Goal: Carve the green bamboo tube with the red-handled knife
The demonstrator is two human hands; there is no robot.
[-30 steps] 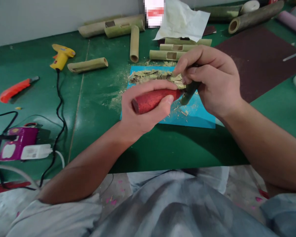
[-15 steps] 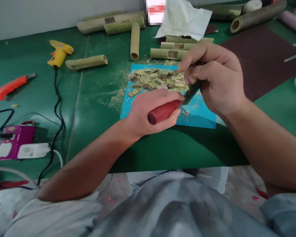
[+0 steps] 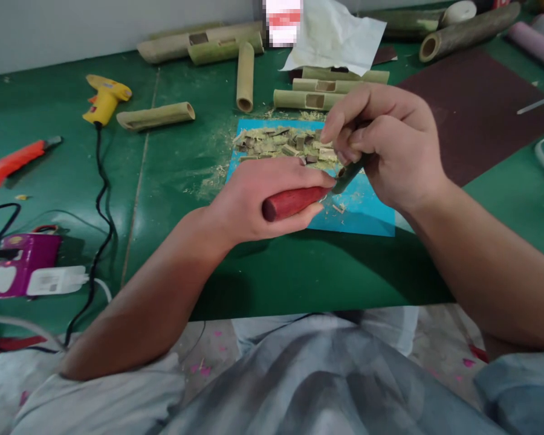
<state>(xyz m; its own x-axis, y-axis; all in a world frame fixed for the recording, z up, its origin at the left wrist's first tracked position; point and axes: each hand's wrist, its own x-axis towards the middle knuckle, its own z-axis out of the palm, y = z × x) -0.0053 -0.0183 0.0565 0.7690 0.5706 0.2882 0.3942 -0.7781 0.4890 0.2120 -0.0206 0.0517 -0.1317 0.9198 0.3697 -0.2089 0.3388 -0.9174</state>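
My left hand point(image 3: 249, 196) is closed around a tool with a round red handle point(image 3: 292, 204). Its butt end faces me, and its working end is too hidden to name. The narrow end of the handle meets a dark green bamboo piece point(image 3: 350, 174), which slants up into my right hand point(image 3: 396, 142). That hand is closed on the piece, its fingers curled over the top and covering most of it. Under both hands lies a blue sheet point(image 3: 372, 211) with a heap of bamboo chips point(image 3: 281, 143) and shavings on it.
Cut bamboo tubes point(image 3: 308, 99) lie behind the sheet, some with square openings. To the left are a yellow glue gun point(image 3: 106, 96), an orange utility knife point(image 3: 18, 162) and a purple power box point(image 3: 25, 263) with cables. A brown sheet point(image 3: 476, 115) covers the right side.
My left hand and the red handle have moved slightly left and up, the forearm rising too. My right hand keeps its grip on the bamboo piece. The whole view has shifted a little.
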